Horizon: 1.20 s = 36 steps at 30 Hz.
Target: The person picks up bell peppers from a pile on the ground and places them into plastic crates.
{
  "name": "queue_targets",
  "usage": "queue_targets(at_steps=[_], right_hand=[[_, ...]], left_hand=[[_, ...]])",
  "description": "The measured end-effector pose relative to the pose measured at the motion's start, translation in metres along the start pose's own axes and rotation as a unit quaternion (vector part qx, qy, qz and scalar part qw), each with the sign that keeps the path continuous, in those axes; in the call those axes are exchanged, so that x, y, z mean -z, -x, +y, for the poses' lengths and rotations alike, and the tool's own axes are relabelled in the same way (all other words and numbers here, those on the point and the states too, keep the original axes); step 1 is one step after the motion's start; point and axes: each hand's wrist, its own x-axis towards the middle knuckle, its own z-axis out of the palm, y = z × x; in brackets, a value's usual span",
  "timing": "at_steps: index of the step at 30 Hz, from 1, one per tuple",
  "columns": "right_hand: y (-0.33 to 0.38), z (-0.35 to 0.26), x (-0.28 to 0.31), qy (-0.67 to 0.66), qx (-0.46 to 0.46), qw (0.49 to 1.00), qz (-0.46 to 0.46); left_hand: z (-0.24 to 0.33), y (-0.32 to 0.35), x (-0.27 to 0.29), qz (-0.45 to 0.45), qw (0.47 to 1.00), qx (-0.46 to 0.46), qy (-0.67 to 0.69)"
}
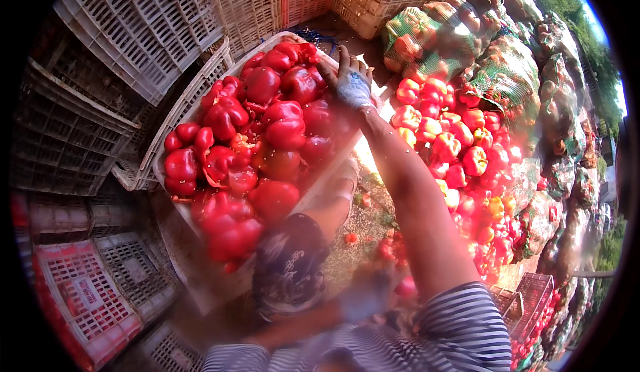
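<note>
A pale crate (179, 220) in front of me is heaped with halved or cored red bell peppers (283, 125), some showing pale seeds. My right hand (352, 84), in a grey-blue glove with dark fingertips, reaches to the crate's far right rim beside the peppers. Its fingers are spread, and nothing shows in them. Low in the view, my left hand (363, 299) crosses my body toward the right, gloved and smeared by motion. It is nearest to a few red peppers (393, 249) by my right arm; whether it holds anything is hidden by the blur.
Right of my arm lies a large pile of whole red peppers (460, 139), with filled green mesh sacks (503, 72) stacked behind. Slatted plastic crates (143, 29) stand along the left and back. A red crate (87, 295) sits lower left. My knee (290, 262) is against the pepper crate.
</note>
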Motion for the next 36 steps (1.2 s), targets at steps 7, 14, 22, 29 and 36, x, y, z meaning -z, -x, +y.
queue_targets(at_steps=[7,14,22,29,36], right_hand=[[0.000,0.024,0.014,-0.025,0.024,0.989,-0.144],[0.101,0.011,0.199,-0.384,0.042,0.905,-0.180],[0.302,0.010,0.259,-0.410,-0.230,0.864,-0.180],[0.344,-0.007,0.249,-0.507,-0.264,0.790,-0.223],[0.353,0.006,0.269,-0.209,-0.212,0.919,-0.257]], left_hand=[[-0.012,-0.017,0.012,0.217,0.941,0.099,0.239],[-0.021,-0.006,0.027,0.229,0.662,0.138,0.700],[0.005,-0.010,0.029,0.324,0.766,0.000,0.556],[-0.009,-0.001,0.010,0.332,0.897,-0.123,0.263],[0.006,0.005,0.023,0.209,0.868,-0.034,0.449]])
